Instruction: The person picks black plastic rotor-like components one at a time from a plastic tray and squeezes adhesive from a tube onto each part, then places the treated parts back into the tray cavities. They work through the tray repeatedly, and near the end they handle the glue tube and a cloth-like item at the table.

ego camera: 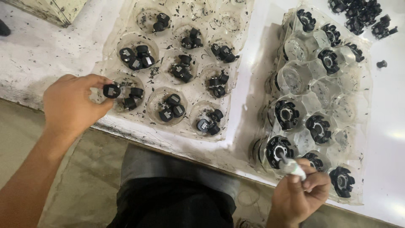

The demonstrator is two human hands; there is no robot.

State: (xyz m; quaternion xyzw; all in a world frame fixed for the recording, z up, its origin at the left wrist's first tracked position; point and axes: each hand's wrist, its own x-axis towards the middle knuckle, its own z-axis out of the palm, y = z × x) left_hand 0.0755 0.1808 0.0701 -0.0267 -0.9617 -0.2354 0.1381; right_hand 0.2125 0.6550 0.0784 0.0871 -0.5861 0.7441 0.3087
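My left hand (69, 103) pinches a small black round part (112, 90) over the near-left cup of a clear plastic tray (126, 122) that holds several such black parts. My right hand (299, 194) grips a small white tube (291, 166), its tip touching a black ring-shaped part (276, 147) in the near-left cup of a second clear tray (358, 105). That tray carries several black toothed rings, and some of its cups hold none.
A loose heap of black parts (363, 14) lies at the far right of the white worktable (42, 50), with one stray piece (382, 63) near it. The table's near edge runs diagonally above my lap. A box corner (50, 8) shows top left.
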